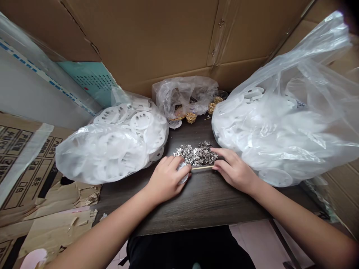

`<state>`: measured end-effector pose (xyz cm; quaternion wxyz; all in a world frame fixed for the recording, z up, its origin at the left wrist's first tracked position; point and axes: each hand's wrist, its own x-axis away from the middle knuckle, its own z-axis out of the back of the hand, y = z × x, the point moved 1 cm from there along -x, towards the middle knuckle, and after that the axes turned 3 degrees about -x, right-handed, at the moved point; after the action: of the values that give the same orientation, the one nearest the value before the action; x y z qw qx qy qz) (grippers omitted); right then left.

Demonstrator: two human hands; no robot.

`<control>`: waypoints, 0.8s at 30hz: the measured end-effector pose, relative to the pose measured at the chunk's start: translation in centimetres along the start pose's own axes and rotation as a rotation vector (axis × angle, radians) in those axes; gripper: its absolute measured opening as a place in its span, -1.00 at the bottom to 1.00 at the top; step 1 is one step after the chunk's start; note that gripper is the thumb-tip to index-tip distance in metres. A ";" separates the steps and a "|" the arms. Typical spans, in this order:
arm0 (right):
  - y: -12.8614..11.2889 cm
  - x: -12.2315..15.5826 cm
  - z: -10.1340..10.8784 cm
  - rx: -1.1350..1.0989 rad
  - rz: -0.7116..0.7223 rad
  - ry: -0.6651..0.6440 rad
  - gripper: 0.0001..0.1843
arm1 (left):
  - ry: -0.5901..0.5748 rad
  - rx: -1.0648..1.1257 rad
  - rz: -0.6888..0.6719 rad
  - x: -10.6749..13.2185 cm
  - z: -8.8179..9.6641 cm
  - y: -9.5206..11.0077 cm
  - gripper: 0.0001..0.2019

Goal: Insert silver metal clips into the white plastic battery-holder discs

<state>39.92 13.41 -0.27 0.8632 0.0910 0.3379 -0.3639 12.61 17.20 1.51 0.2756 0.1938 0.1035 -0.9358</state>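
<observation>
My left hand (168,175) is closed around a small white plastic disc (183,175), its fingers and thumb covering much of it. In front of both hands lies a loose heap of tiny silver metal pieces (198,154). At the heap's right edge is my right hand (234,170), fingers apart, the index fingertip touching the metal pieces. Its lower fingertips rest by the right end of a thin pale strip (203,167), which runs along the near side of the heap toward my left hand. Nothing shows clearly between the right fingers.
Clear bags full of white slotted discs stand left (112,149) and right (280,130) on the dark wooden table (196,209). Behind the heap are a crumpled clear bag (182,93) and small golden metal pieces (191,117). Cardboard (157,37) walls off the back.
</observation>
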 end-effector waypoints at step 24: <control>-7.0 -4.6 -4.3 0.268 -0.625 0.136 -0.81 | 0.173 0.559 0.278 0.9 0.3 -0.9 -0.79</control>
<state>30.59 12.69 0.11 0.6657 0.1198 0.3555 -0.6451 11.33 17.45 1.44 0.3270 0.3530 -0.1618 -0.8615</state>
